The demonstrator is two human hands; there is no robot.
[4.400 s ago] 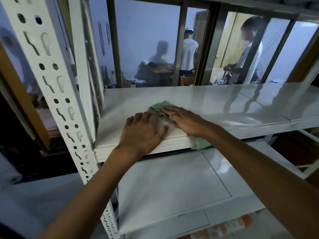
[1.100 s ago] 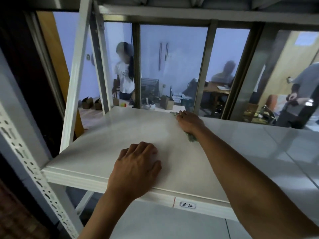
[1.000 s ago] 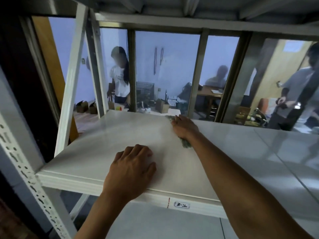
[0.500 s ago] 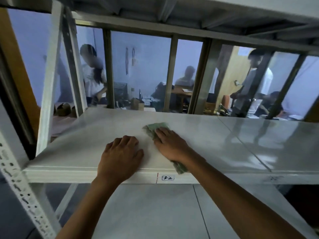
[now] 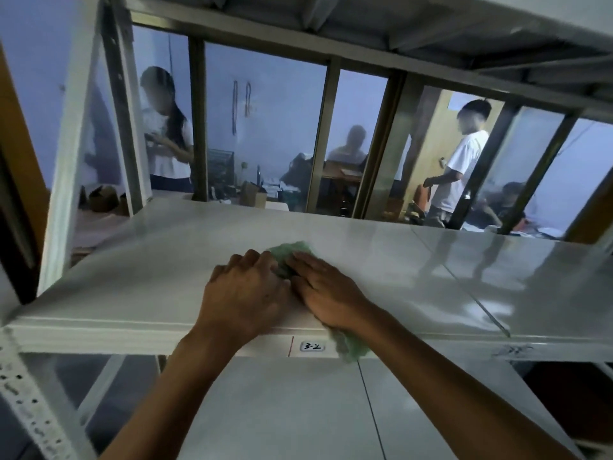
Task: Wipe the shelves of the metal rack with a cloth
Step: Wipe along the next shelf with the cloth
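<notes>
A white metal rack shelf (image 5: 414,260) stretches across the view at chest height, with a label "3-2" (image 5: 311,346) on its front lip. A green cloth (image 5: 288,252) lies on it near the front edge; one end hangs over the lip (image 5: 351,346). My right hand (image 5: 326,290) presses flat on the cloth, palm down. My left hand (image 5: 242,293) rests flat on the shelf right beside it, fingertips touching the cloth's left edge. Most of the cloth is hidden under my right hand.
A lower shelf (image 5: 282,410) lies below, another shelf (image 5: 365,14) overhead. A perforated upright (image 5: 30,400) stands at front left, a rear post (image 5: 73,154) at back left. Behind the rack is a glass partition (image 5: 265,127) with people in the room beyond.
My right hand has dragged the cloth from the shelf's back edge toward the front lip. The cloth's end now hangs over the edge, and both hands sit side by side.
</notes>
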